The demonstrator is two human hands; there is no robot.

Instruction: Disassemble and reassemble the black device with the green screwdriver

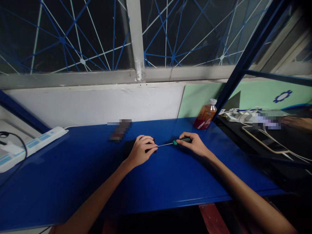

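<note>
On the blue table (170,182), my left hand (140,152) is closed over a dark block-shaped object (128,146), whose exact kind I cannot make out. Its thumb and forefinger come together at the object's right side. My right hand (195,143) grips a screwdriver (175,142) by its green and black handle. The thin metal shaft lies nearly level and points left, with its tip at the fingertips of my left hand. Whether the tip touches the dark object is hidden by those fingers.
A blurred-out dark slab (120,130) lies behind my left hand. At the back right stands a drink bottle (206,115). A white power strip (34,146) runs along the left. Past a blue frame post, a phone (265,139), cables and another person's hand (298,123) appear.
</note>
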